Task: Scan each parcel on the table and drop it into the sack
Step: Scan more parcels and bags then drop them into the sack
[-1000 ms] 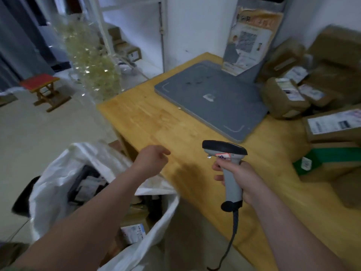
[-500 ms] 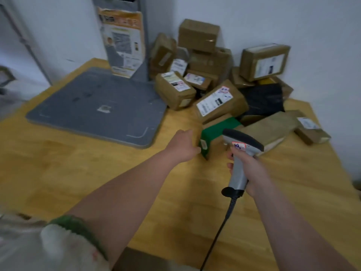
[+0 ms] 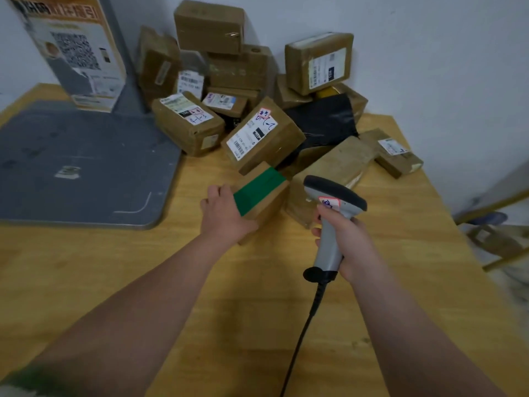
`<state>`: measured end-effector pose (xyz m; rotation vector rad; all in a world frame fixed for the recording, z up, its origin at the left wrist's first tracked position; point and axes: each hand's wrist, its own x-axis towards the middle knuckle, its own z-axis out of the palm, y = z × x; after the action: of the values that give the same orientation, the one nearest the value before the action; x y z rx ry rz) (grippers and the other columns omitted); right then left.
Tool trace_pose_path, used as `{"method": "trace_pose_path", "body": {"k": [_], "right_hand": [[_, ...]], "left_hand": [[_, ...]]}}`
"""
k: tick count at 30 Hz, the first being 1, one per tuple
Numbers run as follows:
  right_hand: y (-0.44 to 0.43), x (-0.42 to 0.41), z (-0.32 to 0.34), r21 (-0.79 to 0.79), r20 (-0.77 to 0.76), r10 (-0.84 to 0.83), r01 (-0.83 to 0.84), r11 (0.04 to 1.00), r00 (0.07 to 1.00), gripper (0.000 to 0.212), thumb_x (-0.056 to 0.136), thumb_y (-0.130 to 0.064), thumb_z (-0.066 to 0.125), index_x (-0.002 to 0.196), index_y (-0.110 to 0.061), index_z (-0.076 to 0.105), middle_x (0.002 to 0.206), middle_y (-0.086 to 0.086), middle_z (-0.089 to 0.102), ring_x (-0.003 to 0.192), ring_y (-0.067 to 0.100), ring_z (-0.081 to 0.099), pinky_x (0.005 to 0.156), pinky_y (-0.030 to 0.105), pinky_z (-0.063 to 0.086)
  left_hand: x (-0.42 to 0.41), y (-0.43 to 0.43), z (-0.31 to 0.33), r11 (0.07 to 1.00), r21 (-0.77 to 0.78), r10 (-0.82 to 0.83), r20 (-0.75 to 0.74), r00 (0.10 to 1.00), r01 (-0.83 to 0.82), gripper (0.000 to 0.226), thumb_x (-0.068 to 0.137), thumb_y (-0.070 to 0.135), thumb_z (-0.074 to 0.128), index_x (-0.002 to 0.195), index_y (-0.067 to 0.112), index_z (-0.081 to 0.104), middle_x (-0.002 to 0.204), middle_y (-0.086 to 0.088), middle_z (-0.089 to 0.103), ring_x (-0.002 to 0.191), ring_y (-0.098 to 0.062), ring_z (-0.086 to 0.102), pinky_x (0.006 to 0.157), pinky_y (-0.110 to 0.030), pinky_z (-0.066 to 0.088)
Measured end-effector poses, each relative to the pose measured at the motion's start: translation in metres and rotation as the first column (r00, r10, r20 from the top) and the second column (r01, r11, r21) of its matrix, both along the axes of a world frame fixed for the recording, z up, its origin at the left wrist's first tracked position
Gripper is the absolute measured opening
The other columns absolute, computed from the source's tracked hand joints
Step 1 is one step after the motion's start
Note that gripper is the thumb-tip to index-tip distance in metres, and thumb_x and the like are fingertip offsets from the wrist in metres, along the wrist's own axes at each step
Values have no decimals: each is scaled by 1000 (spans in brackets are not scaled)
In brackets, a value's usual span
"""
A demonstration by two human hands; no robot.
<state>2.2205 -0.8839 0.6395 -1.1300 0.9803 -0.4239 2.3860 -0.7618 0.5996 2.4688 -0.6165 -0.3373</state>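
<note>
Now, left hand (image 3: 226, 213): fingers curled round the near end of the brown cardboard parcel with a green tape band (image 3: 264, 190), low over the wooden table (image 3: 229, 296).
Right hand (image 3: 347, 242): fingers wrapped round the grey handheld barcode scanner (image 3: 329, 224), just right of the left fingers.
Red-edged sticker (image 3: 329, 202): above the right fingers, blue handwriting, unreadable.
Brown box with a white barcode label (image 3: 263, 136): beyond the left fingertips, blue scrawl illegible.

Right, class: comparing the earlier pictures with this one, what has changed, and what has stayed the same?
The left hand reached forward and now grips the green-taped parcel at its near end. The right hand still holds the barcode scanner; the other parcels have not visibly shifted.
</note>
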Motion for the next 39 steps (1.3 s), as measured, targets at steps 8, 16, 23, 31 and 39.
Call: {"method": "trace_pose_path", "body": {"k": [8, 16, 23, 31, 39], "right_hand": [[38, -8, -21, 176, -14, 104, -100, 979, 995, 46, 83, -33, 73, 120, -9, 63, 104, 8, 68, 86, 22, 60, 65, 31, 47], [76, -24, -33, 220, -74, 179, -159, 962, 981, 49, 80, -33, 74, 122, -11, 61, 108, 11, 68, 79, 23, 61, 62, 31, 46], [88, -38, -25, 162, -59, 275, -263, 951, 960, 35, 84, -26, 72, 115, -13, 64, 103, 6, 71, 87, 30, 69, 62, 28, 49], [87, -53, 1, -11, -31, 390, -390, 921, 920, 15, 88, -19, 69, 101, -13, 68, 90, 10, 74, 65, 15, 64, 58, 24, 50], [85, -62, 38, -279, -107, 615, -618, 735, 781, 16, 88, -19, 69, 83, -4, 66, 64, 7, 60, 63, 21, 57, 64, 34, 50]], "left_hand": [[-52, 118, -9, 978, -72, -200, -22, 980, 198, 92, 75, -7, 65, 140, 45, 26, 148, 0, 10, 112, -18, 48, 79, -10, 48], [-83, 140, -6, 718, -373, 34, -824, 566, -587, 55, 91, 31, 63, 140, 29, 39, 132, 2, 50, 112, -20, 54, 101, -44, 48], [-90, 142, -4, 603, -217, 97, -935, 341, -768, 34, 88, 31, 67, 115, 23, 48, 113, -13, 53, 109, -37, 55, 97, -52, 49], [-89, 153, -1, 552, -326, 102, -887, 450, -768, 45, 86, 22, 69, 127, 16, 52, 120, -11, 57, 107, -32, 57, 84, -47, 55], [-76, 167, 14, 532, -442, 74, -825, 560, -722, 54, 83, 10, 71, 132, 12, 49, 117, -8, 64, 108, -25, 61, 78, -45, 57]]}}
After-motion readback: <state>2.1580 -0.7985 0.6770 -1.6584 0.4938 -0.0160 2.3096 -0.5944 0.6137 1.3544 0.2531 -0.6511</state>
